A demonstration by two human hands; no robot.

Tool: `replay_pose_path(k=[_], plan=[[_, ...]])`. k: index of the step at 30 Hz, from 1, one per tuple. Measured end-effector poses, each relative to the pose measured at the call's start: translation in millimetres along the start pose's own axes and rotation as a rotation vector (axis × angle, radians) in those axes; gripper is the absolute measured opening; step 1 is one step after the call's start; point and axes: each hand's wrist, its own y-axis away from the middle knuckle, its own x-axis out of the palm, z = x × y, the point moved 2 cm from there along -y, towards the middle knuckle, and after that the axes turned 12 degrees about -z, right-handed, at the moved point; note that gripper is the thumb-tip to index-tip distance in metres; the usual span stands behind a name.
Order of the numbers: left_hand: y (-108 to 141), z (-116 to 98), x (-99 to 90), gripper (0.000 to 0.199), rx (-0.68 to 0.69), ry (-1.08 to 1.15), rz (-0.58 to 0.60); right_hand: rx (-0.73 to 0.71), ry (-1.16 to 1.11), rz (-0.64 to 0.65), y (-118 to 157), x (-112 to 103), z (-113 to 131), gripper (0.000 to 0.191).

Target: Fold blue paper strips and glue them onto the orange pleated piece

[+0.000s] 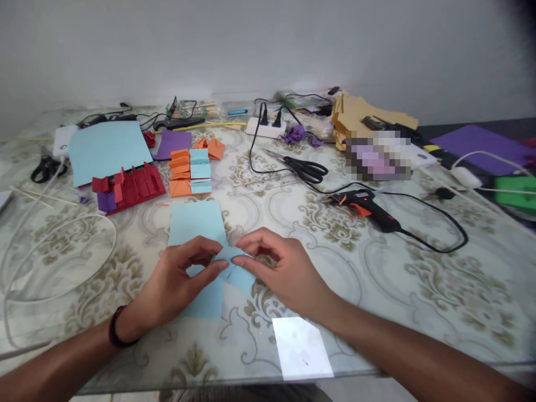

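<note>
Between my two hands is a small light blue piece of paper (242, 279), pinched from both sides and seemingly creased. My left hand (180, 279) grips its left edge between thumb and fingers. On the other side my right hand (282, 268) pinches it the same way. Beneath and behind my left hand lies a larger light blue paper strip (196, 218), flat on the table. Farther back, folded orange and light blue paper pieces (190, 173) stand in a row, next to a folded red paper piece (140, 190).
Black-handled scissors (307, 169) and a glue gun (366, 206) with its looping cord lie right of centre. A white power strip (266, 127) stands at the back. Near the front edge is a white paper square (301, 349). A white cable (62, 218) curls on the left.
</note>
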Motion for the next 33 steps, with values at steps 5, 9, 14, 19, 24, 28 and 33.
replay_pose_path(k=[5, 9, 14, 19, 24, 28, 33], plan=[[-1.8, -1.3, 2.7, 0.010, -0.052, 0.069, 0.047, -0.174, 0.098, 0.039, 2.8, 1.5, 2.3, 0.007], [-2.4, -0.5, 4.3, 0.010, -0.020, 0.122, 0.048, -0.257, 0.105, 0.046, 2.3, 2.8, 1.5, 0.010], [0.2, -1.4, 3.2, 0.014, 0.007, 0.128, 0.050, -0.271, 0.068, 0.064, 1.5, 4.0, 1.1, 0.012], [2.1, -1.9, 2.6, 0.013, -0.015, 0.087, 0.054, -0.271, 0.065, 0.084, 3.2, 3.8, 2.4, 0.012], [2.3, -0.6, 2.7, 0.013, 0.025, 0.107, 0.035, -0.126, 0.088, 0.071, 2.8, 4.3, 2.4, 0.008], [3.4, -1.2, 2.6, 0.013, 0.051, 0.094, 0.024, -0.078, 0.093, 0.106, 2.1, 4.7, 3.6, 0.004], [5.1, -1.5, 4.6, 0.013, 0.032, 0.093, 0.016, -0.092, 0.102, 0.119, 2.5, 3.2, 5.4, 0.008]])
